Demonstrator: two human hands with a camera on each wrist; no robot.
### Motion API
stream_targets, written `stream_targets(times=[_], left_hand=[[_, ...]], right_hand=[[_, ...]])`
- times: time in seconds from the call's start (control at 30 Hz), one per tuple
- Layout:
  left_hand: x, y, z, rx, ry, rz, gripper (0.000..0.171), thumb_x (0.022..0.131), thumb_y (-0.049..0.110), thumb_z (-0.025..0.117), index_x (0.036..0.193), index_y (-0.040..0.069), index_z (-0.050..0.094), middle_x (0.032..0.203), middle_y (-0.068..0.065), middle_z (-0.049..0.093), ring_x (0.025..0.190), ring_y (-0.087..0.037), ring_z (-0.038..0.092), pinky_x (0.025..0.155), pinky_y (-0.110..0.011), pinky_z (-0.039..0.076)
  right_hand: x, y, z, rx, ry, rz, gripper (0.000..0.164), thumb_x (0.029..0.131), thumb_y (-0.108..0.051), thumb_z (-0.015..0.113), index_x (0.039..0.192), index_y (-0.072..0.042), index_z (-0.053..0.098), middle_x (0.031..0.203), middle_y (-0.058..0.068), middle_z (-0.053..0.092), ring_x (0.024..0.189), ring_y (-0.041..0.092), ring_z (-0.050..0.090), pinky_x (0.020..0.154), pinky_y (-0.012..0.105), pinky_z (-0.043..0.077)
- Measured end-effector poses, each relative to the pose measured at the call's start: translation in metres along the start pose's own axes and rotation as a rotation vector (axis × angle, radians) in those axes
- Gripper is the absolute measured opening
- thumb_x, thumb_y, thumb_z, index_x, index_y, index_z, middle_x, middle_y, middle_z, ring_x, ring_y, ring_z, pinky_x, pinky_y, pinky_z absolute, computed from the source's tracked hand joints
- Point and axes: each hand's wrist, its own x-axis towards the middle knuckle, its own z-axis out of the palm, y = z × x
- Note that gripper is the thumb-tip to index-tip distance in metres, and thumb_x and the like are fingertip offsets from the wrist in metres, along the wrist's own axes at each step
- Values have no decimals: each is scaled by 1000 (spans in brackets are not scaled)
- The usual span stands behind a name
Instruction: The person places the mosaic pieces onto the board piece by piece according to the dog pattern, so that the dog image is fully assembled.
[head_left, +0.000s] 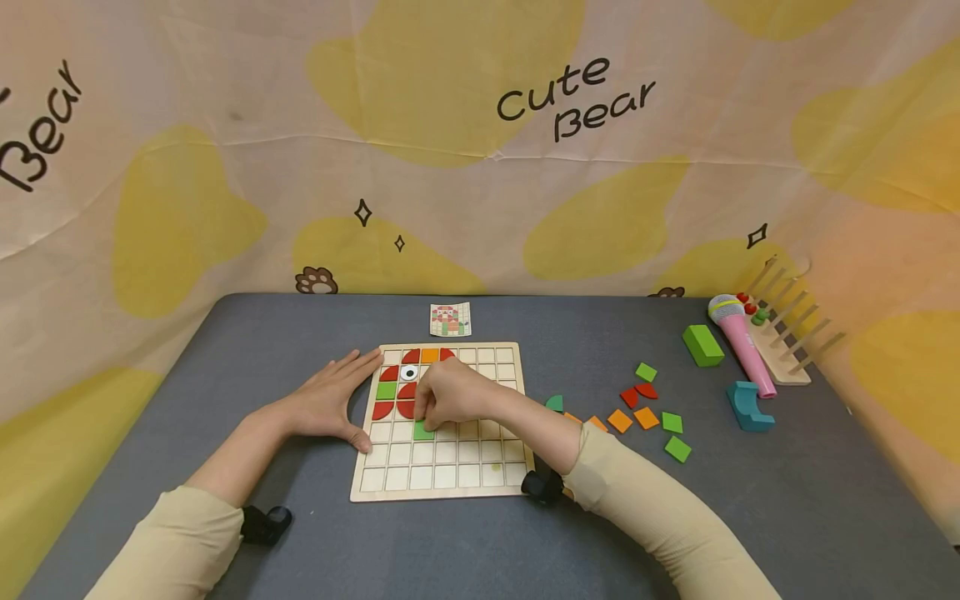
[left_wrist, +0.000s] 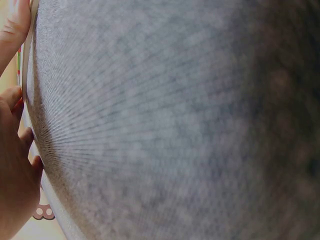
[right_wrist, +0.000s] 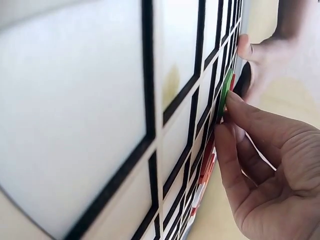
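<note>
A wooden grid board (head_left: pixel 446 498) lies on the table. On its upper left are red quarter-round tiles (head_left: pixel 382 410), a green square tile (head_left: pixel 386 391), an orange tile (head_left: pixel 429 356) and a white tile with an eye (head_left: pixel 408 373). My left hand (head_left: pixel 326 398) has its fingers spread along the board's left edge, thumb touching the lower part of that edge. Over the middle of the grid, my right hand (head_left: pixel 453 392) pinches another green square tile (head_left: pixel 423 431) at a cell; thumb and fingertips meet its edge in the right wrist view (right_wrist: pixel 226 92). This hand hides part of the tiles.
Behind the board lies a small pattern card (head_left: pixel 450 319). Loose orange tiles (head_left: pixel 619 421), green tiles (head_left: pixel 678 449) and red tiles (head_left: pixel 646 390) are scattered at right. Farther right are a green block (head_left: pixel 702 345), pink microphone (head_left: pixel 750 354), blue arch (head_left: pixel 748 407) and pegged wooden stand (head_left: pixel 787 364).
</note>
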Motion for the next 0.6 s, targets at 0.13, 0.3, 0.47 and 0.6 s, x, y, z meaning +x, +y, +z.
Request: stream_targets(times=[0.13,0.3,0.47,0.6], left_hand=[[0,1,0,-1,1,0,138,54,70,84,159,9,18,168,-13,13,153,-46,9,119,-70,11],[0,1,0,4,2,-2,139,53,70,84,158,8,18,168,-13,14,153,-46,9,119,-70,11],[1,0,-1,-1,3,1,139,54,69,85,159,8,18,168,-13,13,153,-46,9,119,-70,11],[1,-1,0,-2,2,6,138,54,69,85,159,8,17,168,-13,13,154,-46,8,119,-70,11]], right_hand=[[0,1,-1,-6,10,-11,9,75,-5,83,79,-11,78,76,-1,74,60,-3,57,59,12,47],[-7,4,-15,-17,71,-13,8,78,-9,82,84,-12,77,77,-3,72,65,1,58,63,14,48],[-31,24,-40,9,118,47,11,82,-9,78,94,-11,77,85,-1,74,74,8,63,67,19,51],[-57,52,-59,33,117,86,13,85,-9,76,98,-10,76,86,1,73,75,10,63,68,21,52]])
